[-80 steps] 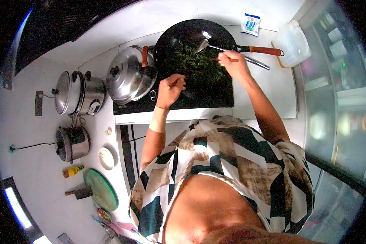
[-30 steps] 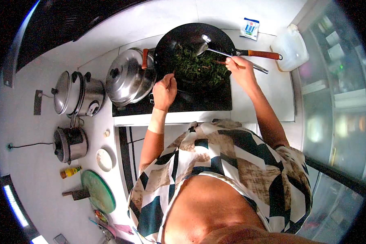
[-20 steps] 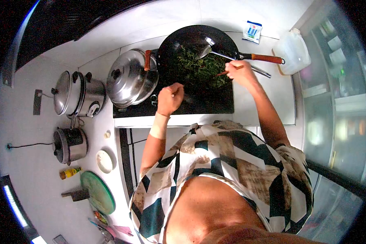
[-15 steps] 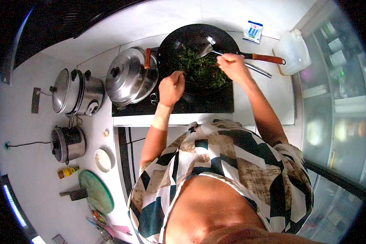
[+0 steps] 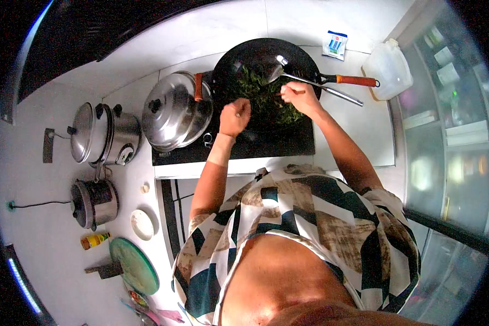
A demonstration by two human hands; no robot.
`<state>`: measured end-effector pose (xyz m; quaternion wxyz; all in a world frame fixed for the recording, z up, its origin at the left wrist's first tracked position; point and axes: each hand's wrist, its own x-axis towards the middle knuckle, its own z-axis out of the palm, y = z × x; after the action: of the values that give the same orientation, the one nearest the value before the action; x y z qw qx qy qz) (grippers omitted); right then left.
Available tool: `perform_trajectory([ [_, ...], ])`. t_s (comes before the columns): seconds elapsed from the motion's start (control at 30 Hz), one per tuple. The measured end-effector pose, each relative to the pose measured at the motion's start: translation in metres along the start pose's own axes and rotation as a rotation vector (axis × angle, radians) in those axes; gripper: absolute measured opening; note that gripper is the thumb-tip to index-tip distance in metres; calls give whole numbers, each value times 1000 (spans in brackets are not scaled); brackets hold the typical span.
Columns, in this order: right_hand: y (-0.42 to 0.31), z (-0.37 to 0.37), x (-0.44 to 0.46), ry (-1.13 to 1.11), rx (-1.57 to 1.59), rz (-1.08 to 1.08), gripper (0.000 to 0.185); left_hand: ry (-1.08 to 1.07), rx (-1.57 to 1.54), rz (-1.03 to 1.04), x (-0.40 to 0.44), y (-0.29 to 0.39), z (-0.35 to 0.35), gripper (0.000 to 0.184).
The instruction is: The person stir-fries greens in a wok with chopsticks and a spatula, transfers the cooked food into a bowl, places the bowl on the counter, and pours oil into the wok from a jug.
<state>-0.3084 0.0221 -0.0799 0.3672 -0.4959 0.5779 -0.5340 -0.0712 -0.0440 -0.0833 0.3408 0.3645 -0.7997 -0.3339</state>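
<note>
While I operate from a distance, I judge the step in hand to be turning or loosening leafy greens with two thin sticks. Nearest, my left hand (image 5: 235,117) is curled, fingers clamped around a thin pale-ended stick (image 5: 238,114); its far end cannot be made out. My right hand (image 5: 301,98) has its fingers closed on a reddish-brown stick (image 5: 279,96), only a short part of which shows. Both hands are at the large round black wok (image 5: 267,48), which sits on the black glass hob (image 5: 288,144). The dark green shredded leaves (image 5: 252,88) lie inside it, between and just beyond the fingers; I cannot tell whether either stick touches them.

In my judgement, the next move calls for low stick tips, a firm pinch and knuckles clear of the rim. The right hand also requires clearance from the long-handled steel spatula (image 5: 339,95), which lies across the rim just beside it. Farther out, a translucent plastic container (image 5: 388,70) and a small blue-and-white packet (image 5: 334,45) stand on the white tabletop (image 5: 356,138).
</note>
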Motion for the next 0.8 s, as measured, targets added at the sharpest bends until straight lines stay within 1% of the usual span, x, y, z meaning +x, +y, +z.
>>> perform_trajectory([
  [0.03,-11,-1,-3,-28,54,138,21,-48,-35,27,-1,13,-6,14],
  [0.07,-22,-6,-9,-32,16,175,22,-179,-199,-141,-5,27,-14,14],
  [0.13,-40,-17,-16,3,-84,195,22,-160,-154,-247,-5,51,-32,14],
  [0.17,-45,-19,-16,37,-111,194,22,-102,-66,-182,1,40,-32,13],
  [0.2,-43,-17,-14,52,-106,107,21,-46,21,-117,11,30,-31,13],
  [0.27,-35,-6,-4,88,-95,-72,20,51,35,-4,34,18,-25,13],
  [0.3,-28,3,3,100,-68,-170,17,76,41,88,47,14,-19,13],
  [0.33,-30,11,7,134,-183,-284,18,103,46,179,56,9,-14,14],
  [0.4,-34,20,16,165,-393,-381,20,16,46,169,63,-4,-10,15],
  [0.43,-35,25,18,174,-406,-403,20,-25,46,164,66,-8,-8,15],
  [0.47,-30,28,24,170,-423,-428,19,-67,127,141,64,-13,-8,15],
  [0.53,-21,34,31,203,-440,-496,12,-157,293,90,50,14,-25,15],
  [0.57,-17,38,34,207,-479,-489,13,-192,427,152,44,15,-29,13],
  [0.63,-15,45,39,208,-555,-475,18,-193,272,114,31,34,-40,13],
  [0.67,-16,46,38,134,-494,-396,19,-191,197,96,24,41,-45,12],
  [0.7,-25,47,34,62,-432,-317,19,-129,84,79,19,40,-48,13],
  [0.73,-30,48,32,-10,-372,-237,20,-73,64,33,17,40,-53,14],
  [0.77,-26,51,33,45,-193,-101,23,-14,40,-13,15,41,-58,15],
  [0.8,-41,47,30,113,-269,-170,20,45,12,-64,12,39,-61,15],
])
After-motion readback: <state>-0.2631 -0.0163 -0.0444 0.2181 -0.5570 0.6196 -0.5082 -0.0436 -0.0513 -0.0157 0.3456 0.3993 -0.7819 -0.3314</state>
